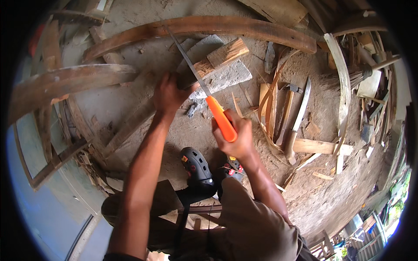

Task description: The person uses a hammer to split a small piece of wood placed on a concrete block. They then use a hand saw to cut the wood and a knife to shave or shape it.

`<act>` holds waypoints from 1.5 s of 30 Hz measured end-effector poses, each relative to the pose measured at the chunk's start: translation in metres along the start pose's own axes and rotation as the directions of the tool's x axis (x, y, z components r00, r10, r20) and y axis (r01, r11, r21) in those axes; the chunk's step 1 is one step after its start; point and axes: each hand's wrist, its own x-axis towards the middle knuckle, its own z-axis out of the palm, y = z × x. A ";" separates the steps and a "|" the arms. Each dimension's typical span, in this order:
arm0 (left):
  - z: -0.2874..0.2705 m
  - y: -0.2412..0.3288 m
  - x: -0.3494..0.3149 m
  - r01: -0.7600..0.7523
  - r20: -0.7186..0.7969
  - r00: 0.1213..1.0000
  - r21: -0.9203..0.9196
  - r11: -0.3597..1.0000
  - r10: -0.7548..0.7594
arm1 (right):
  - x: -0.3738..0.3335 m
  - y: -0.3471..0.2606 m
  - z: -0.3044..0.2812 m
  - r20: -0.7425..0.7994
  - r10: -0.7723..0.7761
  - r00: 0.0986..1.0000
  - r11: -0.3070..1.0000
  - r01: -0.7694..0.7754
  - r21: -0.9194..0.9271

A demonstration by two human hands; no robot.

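Note:
My right hand (pixel 237 132) is closed around the orange handle (pixel 221 118) of a handsaw. Its narrow metal blade (pixel 186 58) slants up and left, lying across a long wooden beam (pixel 136 119). Left of the blade, my left hand (pixel 169 93) grips the beam, thumb spread toward the saw. Beyond the blade, the beam's rough, lighter end (pixel 228 52) points up and right. A grey concrete slab (pixel 228 79) lies under that end. Whether the teeth have cut into the wood cannot be made out.
A curved brown timber (pixel 204 25) spans the far side. To the right lie a hammer (pixel 286 104), a long-bladed knife (pixel 301 106), and wood strips (pixel 270 104). A twig broom (pixel 348 78) is farther right. Another thick timber (pixel 74 85) stands left. My dark clogs (pixel 196 165) are below.

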 end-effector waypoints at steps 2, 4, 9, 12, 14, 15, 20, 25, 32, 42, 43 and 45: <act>-0.004 0.000 -0.006 -0.016 0.044 0.999 0.012 1.000 0.016 | -0.027 0.052 0.001 -0.007 -0.259 0.966 0.944 0.252 -0.212; -0.003 -0.008 0.002 -0.024 -0.001 1.000 0.009 1.000 0.024 | -0.068 0.063 -0.013 -0.056 -0.261 0.964 0.943 0.243 -0.226; 0.007 0.009 -0.001 -0.011 -0.038 0.999 0.046 0.999 0.012 | -0.120 0.062 -0.034 -0.056 -0.332 0.942 0.866 0.281 -0.413; 0.004 0.002 0.000 -0.003 0.027 1.000 0.033 0.999 0.002 | -0.005 0.036 0.015 -0.116 -0.337 0.934 0.919 0.300 -0.255; 0.000 -0.010 -0.001 -0.084 0.028 0.996 0.032 0.996 0.083 | 0.019 0.020 0.028 -0.069 -0.209 0.975 0.961 0.192 -0.199; 0.001 -0.007 -0.010 -0.050 -0.069 0.996 0.109 0.993 0.058 | 0.008 0.032 0.017 -0.056 -0.244 0.968 0.955 0.230 -0.190; -0.003 0.001 -0.007 0.061 0.130 0.989 0.046 0.997 -0.067 | -0.133 0.076 -0.052 0.022 -0.116 0.993 0.936 0.117 -0.332; -0.008 0.006 -0.006 0.050 0.102 0.993 0.070 0.996 -0.057 | -0.053 0.058 -0.027 -0.052 -0.339 0.939 0.881 0.298 -0.368; 0.009 -0.004 -0.008 -0.014 -0.067 0.998 0.037 0.999 0.017 | -0.088 0.073 -0.024 -0.050 -0.399 0.916 0.843 0.345 -0.412; -0.005 -0.006 -0.007 -0.043 0.071 0.997 0.015 0.999 0.042 | 0.008 0.038 0.018 -0.127 -0.325 0.937 0.941 0.308 -0.141; -0.011 0.001 -0.005 0.009 0.145 0.989 0.006 1.000 -0.009 | -0.010 0.048 0.000 -0.118 -0.317 0.941 0.940 0.294 -0.173; -0.006 0.003 -0.007 0.069 0.115 0.991 -0.018 0.997 -0.066 | -0.077 0.070 -0.035 -0.068 -0.287 0.955 0.922 0.256 -0.291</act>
